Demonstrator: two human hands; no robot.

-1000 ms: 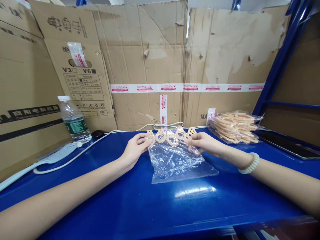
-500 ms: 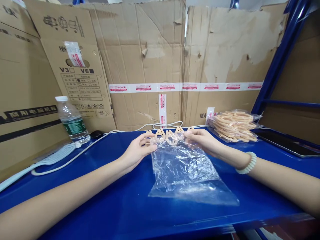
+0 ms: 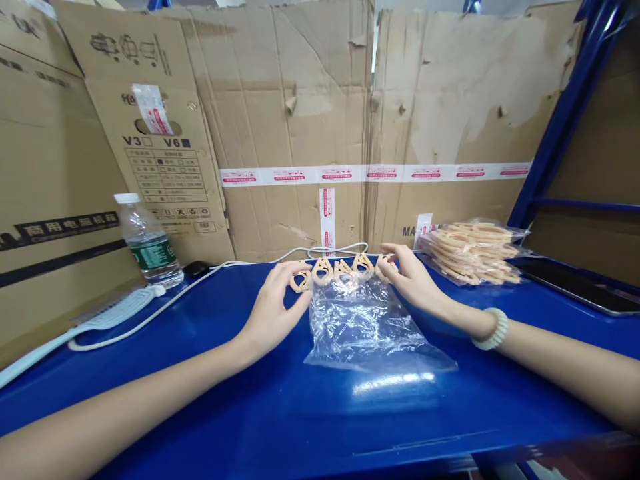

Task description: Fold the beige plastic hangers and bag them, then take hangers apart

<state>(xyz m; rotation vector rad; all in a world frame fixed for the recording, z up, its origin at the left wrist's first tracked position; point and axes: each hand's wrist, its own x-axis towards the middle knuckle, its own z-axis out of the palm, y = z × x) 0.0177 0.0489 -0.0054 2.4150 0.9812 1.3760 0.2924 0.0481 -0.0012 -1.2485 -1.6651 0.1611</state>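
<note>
A clear plastic bag (image 3: 370,333) lies flat on the blue table, its far end at a row of several beige plastic clips (image 3: 323,272). Each clip has a rounded loop and a pointed end. My left hand (image 3: 275,303) is at the leftmost clip (image 3: 300,281), with fingers and thumb apart on either side of it. At the other end of the row, my right hand (image 3: 415,277) has its fingers spread beside the rightmost clip (image 3: 385,269). Whether the fingertips press on the clips is hard to make out. A pale coiled band circles my right wrist.
Packed beige clips or hangers (image 3: 473,250) lie stacked in clear bags at right, near a dark flat device (image 3: 580,287). At left stand a water bottle (image 3: 150,243) and a light-blue hairbrush (image 3: 110,313). A white cable (image 3: 185,300) runs along cardboard panels (image 3: 295,133) behind.
The bag has come down flat onto the table, its near edge moving away from me. Both hands have loosened and opened, and the clips show more fully in their row.
</note>
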